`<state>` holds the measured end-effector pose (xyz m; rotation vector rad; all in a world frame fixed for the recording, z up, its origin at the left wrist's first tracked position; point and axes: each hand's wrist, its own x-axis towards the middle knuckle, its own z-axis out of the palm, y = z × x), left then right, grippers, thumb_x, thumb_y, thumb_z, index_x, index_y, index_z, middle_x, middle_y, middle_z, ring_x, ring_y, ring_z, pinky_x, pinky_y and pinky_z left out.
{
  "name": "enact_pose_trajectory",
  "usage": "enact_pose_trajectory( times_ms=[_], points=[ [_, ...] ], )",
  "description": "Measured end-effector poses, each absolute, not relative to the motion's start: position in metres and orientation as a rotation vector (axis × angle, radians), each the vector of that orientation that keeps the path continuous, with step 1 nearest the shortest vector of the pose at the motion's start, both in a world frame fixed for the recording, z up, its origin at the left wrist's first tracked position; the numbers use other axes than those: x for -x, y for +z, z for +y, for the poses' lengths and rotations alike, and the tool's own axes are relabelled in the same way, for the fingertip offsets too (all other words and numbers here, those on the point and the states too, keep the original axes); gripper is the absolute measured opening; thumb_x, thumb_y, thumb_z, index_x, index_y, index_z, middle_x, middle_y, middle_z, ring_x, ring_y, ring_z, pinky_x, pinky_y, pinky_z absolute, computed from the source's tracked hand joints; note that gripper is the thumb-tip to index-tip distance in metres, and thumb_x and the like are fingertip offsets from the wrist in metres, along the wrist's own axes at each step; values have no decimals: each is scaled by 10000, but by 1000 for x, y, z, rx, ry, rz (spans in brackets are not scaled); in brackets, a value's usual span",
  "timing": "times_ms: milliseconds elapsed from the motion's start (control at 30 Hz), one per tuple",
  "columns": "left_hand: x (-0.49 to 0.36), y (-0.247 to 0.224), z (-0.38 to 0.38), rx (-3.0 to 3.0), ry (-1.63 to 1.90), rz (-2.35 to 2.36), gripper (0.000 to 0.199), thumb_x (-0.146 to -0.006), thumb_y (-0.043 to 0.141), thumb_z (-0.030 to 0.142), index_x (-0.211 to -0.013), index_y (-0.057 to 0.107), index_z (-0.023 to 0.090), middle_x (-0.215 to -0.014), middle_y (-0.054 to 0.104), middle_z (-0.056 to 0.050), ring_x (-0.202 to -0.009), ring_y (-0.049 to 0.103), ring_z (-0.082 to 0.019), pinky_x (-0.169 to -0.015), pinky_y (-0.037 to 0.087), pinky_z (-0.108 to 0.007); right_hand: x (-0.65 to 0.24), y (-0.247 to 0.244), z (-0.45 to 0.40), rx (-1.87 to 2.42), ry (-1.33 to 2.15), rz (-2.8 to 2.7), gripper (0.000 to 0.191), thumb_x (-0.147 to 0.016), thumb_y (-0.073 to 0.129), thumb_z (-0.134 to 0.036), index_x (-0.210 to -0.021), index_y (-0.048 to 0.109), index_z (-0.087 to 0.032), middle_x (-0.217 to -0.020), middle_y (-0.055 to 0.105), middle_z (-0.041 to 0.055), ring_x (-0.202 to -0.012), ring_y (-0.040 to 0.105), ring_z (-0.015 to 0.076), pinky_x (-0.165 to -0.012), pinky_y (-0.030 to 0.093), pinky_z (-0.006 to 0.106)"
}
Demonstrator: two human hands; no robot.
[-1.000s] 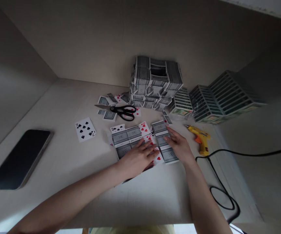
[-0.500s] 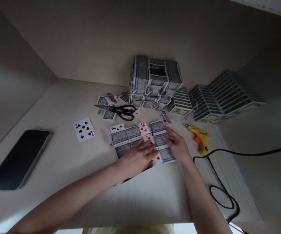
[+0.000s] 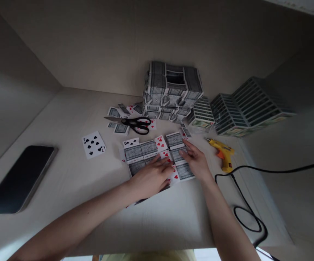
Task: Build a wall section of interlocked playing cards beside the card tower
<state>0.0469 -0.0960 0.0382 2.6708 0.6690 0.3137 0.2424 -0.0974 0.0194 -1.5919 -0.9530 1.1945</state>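
Note:
My left hand lies with spread fingers on a flat panel of playing cards, their patterned backs mostly up. Beneath its fingertips are cards with red hearts. To the right, three face-down cards form a column. The fingers of my right hand are apart and rest on this column's right side. The column lies against the heart cards. A black-spotted card shows at the panel's top left edge. Part of the panel is hidden under my left hand.
Black-handled scissors lie on scattered cards. Behind stands a structure of folded cards, with card boxes to its right. A yellow glue gun with a black cable lies right. A phone and a seven of spades lie left.
The column of face-down cards has shifted slightly left, closer against the heart cards, with my right hand moving along. My left hand has barely moved.

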Motion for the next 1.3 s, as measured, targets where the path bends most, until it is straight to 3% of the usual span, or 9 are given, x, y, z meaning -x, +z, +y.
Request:
enact_pose_trajectory(
  times_ms=[233, 433, 600, 733, 1300],
  points=[
    [-47, 36, -96, -2637, 331, 677, 274, -831, 503, 228, -1096, 471, 162, -1211, 550, -103, -1197, 457, -218, -1060, 309, -423, -239, 22, -97, 1586, 1201, -956, 663, -657, 661, -405, -1266, 482, -212, -815, 709, 42, -617, 633, 201, -544, 495, 313],
    [-48, 33, -94, -2592, 388, 772, 353, -811, 403, 27, -1141, 464, 135, -1264, 513, -95, -1303, 328, -193, -1085, 309, -373, -240, 20, -97, 1577, 1179, -968, 671, -665, 654, -404, -1277, 473, -196, -786, 709, 43, -589, 618, 193, -511, 475, 295],
    [-50, 33, -94, -2584, 428, 897, 329, -837, 450, 125, -1166, 474, 132, -1315, 459, -123, -1303, 328, -217, -1060, 353, -378, -241, 18, -98, 1588, 1125, -1012, 638, -678, 650, -389, -1264, 485, -197, -729, 689, 24, -531, 581, 157, -469, 444, 266],
    [-50, 35, -95, -2629, 429, 895, 328, -851, 447, 157, -1175, 485, 123, -1312, 461, -123, -1304, 322, -228, -1061, 352, -374, -242, 17, -99, 1581, 1138, -982, 628, -680, 653, -383, -1258, 488, -200, -790, 698, 43, -587, 608, 175, -510, 466, 284],
    [-49, 34, -95, -2620, 418, 880, 321, -849, 462, 165, -1165, 499, 123, -1292, 478, -129, -1294, 339, -234, -1043, 372, -384, -244, 18, -99, 1602, 1176, -987, 646, -664, 664, -358, -1266, 486, -204, -837, 716, 52, -625, 644, 206, -536, 503, 315]
  ],
)
